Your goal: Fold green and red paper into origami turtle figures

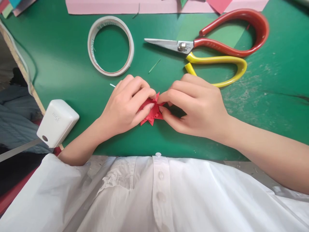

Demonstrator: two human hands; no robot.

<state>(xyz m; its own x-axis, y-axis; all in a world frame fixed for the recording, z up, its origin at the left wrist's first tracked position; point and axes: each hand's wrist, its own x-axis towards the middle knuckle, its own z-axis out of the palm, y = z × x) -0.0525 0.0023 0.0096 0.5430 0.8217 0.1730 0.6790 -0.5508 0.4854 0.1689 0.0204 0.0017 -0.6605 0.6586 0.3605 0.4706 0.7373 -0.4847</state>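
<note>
A small red folded paper piece point(152, 114) with several pointed tips is held between both hands, over the green table near its front edge. My left hand point(130, 104) pinches its left and upper part between thumb and fingers. On the right side, the thumb and index finger of my right hand point(193, 106) are closed on the paper's edge. The fingers cover part of the paper, so its full shape is hidden.
Behind the hands lie a roll of tape point(91, 48) and scissors point(217, 45) with red and yellow handles. Pink paper point(103, 7) runs along the back of the green table point(60, 67). A white box-shaped object point(58, 122) stands at the left edge.
</note>
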